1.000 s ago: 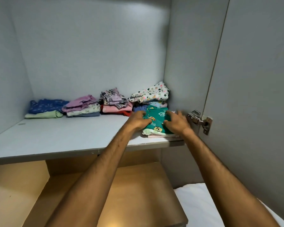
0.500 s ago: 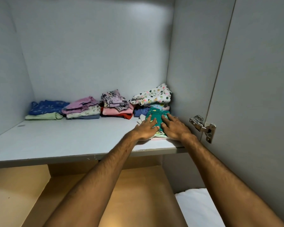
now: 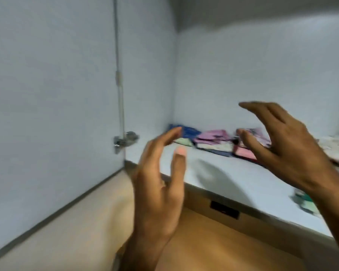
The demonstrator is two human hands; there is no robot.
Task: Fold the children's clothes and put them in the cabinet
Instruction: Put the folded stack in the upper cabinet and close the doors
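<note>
Both hands empty: left hand (image 3: 157,184) & right hand (image 3: 288,145) raised in front of shelf (image 3: 213,173), fingers spread, gripping nothing. Folded clothes (image 3: 213,138) in row along shelf back; green piece (image 3: 303,202) at shelf front edge, blurred. Judgement: stacking mostly done; unseen items may remain.

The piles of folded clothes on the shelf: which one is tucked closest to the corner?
The blue pile with a pale green piece underneath. It sits nearest the cabinet's corner; the pink pile and the others run rightward.
</note>
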